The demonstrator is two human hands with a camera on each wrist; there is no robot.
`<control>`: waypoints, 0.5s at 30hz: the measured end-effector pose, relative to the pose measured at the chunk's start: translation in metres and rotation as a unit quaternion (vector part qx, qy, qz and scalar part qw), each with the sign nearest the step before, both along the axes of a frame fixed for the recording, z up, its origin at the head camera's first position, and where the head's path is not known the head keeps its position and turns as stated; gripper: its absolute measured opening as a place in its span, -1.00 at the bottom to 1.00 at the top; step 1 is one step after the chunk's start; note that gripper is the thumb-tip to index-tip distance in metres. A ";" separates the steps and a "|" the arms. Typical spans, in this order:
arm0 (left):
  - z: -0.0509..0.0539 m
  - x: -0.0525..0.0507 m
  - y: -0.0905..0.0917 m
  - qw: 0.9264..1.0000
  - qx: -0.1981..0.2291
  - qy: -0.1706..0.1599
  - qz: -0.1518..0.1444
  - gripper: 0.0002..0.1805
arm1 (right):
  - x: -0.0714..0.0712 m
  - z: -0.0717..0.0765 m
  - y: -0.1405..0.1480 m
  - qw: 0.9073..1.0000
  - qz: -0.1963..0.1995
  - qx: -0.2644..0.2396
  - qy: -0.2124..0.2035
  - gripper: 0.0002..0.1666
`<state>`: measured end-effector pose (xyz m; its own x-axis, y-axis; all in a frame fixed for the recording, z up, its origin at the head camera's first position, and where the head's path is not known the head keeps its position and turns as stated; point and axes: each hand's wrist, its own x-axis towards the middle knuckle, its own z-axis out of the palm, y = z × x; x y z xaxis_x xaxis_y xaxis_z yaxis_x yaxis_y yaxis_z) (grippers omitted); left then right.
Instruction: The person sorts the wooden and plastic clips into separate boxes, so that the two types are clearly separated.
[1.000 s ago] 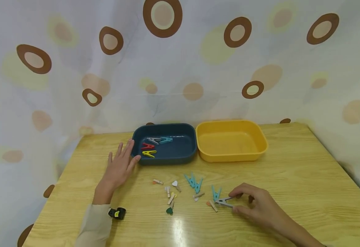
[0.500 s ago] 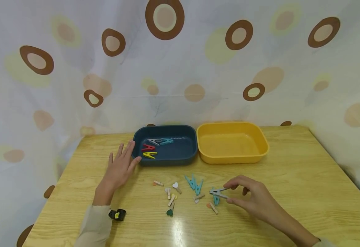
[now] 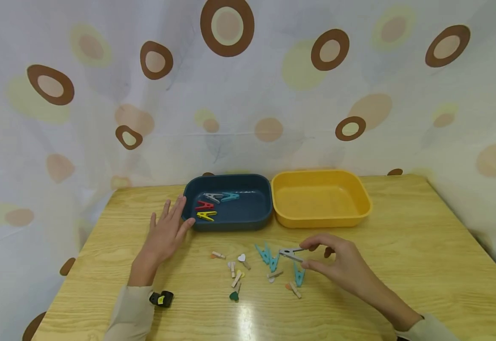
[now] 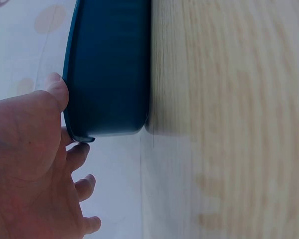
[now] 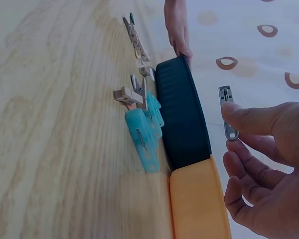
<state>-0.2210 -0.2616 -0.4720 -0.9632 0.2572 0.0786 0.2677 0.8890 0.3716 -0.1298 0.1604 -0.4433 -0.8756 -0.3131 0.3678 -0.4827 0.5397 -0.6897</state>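
My right hand (image 3: 341,263) pinches a grey clothespin (image 3: 290,254) by its two handle ends, held above the table with its nose pointing left. The right wrist view shows the same grey clothespin (image 5: 226,94) edge-on between thumb and index finger. Below it are three teal clothespins (image 3: 299,274). My left hand (image 3: 163,237) touches the left front corner of the dark blue tray (image 3: 248,224), fingers spread; its thumb (image 4: 58,93) lies at the rim. Inside that tray are a grey, a light blue, a red (image 3: 205,205) and a yellow clothespin (image 3: 206,216).
A yellow tray (image 3: 320,221) stands against the blue tray's right side. Several small wooden clothespins with heart and other shapes, one with a green heart (image 3: 234,296), lie scattered at the table's middle. A patterned cloth (image 3: 239,151) hangs behind the wooden table.
My right hand has lifted the grey clothespin off the table area beside the rightmost teal one and moved it up and left toward the trays. My left hand stays at the blue tray.
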 end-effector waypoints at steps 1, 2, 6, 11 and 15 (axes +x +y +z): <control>-0.001 0.000 0.000 1.000 -0.001 -0.001 0.001 -0.19 | -0.002 0.001 0.000 1.000 -0.003 0.001 -0.003 -0.65; -0.001 -0.001 0.001 1.000 -0.003 0.000 0.001 -0.19 | -0.003 0.002 -0.001 1.000 -0.005 0.003 -0.004 -0.65; -0.003 -0.002 0.002 1.000 -0.003 0.003 -0.001 -0.20 | -0.013 0.007 -0.003 1.000 -0.018 0.006 -0.002 -0.64; -0.003 -0.002 0.002 1.000 -0.004 0.001 -0.002 -0.20 | -0.024 0.010 -0.008 1.000 -0.017 0.001 0.001 -0.65; -0.002 -0.001 0.001 1.000 -0.003 0.002 -0.001 -0.20 | -0.030 0.010 -0.012 1.000 -0.010 -0.008 -0.005 -0.66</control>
